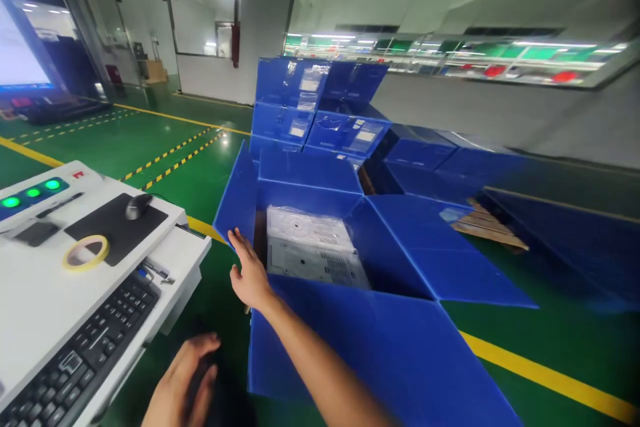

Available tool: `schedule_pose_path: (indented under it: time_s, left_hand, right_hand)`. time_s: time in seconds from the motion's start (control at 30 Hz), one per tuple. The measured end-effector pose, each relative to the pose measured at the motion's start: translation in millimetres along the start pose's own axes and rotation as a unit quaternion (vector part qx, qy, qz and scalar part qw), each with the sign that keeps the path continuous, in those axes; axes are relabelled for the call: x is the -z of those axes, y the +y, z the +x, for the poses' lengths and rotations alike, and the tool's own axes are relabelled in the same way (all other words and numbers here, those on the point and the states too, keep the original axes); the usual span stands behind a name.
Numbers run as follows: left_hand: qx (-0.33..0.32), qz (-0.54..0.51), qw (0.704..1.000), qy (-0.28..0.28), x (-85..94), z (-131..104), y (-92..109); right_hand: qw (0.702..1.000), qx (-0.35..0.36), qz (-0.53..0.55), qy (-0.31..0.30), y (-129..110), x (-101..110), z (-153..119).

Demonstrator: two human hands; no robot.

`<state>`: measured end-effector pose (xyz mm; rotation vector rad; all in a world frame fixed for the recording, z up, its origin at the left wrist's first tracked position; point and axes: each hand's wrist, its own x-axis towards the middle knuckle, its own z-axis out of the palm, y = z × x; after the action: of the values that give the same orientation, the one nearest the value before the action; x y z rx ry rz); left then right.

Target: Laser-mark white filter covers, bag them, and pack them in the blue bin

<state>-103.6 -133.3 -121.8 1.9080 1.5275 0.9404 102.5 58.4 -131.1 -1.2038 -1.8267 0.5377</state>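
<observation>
The right hand (249, 275), fingers spread and holding nothing, is touching the left flap of the open blue box (400, 347), where a bagged metal unit (313, 250) is already lying inside, while the left hand (183, 383), also without anything in it, is hanging low near the keyboard (85, 353).

A single head-worn camera looks forward and slightly down from standing height, tilted so the far wall slants across the upper right of the frame. It sits close above the open blue box (380, 267) at centre, with the white workstation desk (35, 293) cut off at the lower left edge. The green floor (165, 140) recedes toward the upper left. No second view overlaps it.
</observation>
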Motion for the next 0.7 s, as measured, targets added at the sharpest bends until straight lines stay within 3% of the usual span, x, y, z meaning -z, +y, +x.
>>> schedule_pose_path:
  time_s: [0.1,0.23,0.33,0.47,0.6,0.7]
  left_hand:
    - [-0.057,0.002,0.998,-0.007,-18.8,51,15]
    - [-0.105,0.007,0.994,-0.037,-54.7,119,32]
    - [-0.114,-0.012,0.991,-0.075,-91.9,153,30]
    - [-0.1,0.065,0.992,-0.034,-130.2,161,21]
    - [-0.089,0.251,0.963,-0.035,-145.0,151,27]
    - [-0.098,0.315,0.942,-0.059,-153.7,148,26]
  right_hand:
    - [0.999,0.02,0.002,-0.043,20,-5,-11]
    - [0.996,-0.005,0.01,-0.089,45,18,-30]
    - [0.988,-0.035,-0.014,-0.147,55,36,-38]
    - [0.971,-0.107,-0.063,-0.203,82,60,-33]
    - [0.937,-0.204,-0.146,-0.242,133,81,-7]
    - [0.901,-0.253,-0.208,-0.285,166,80,20]
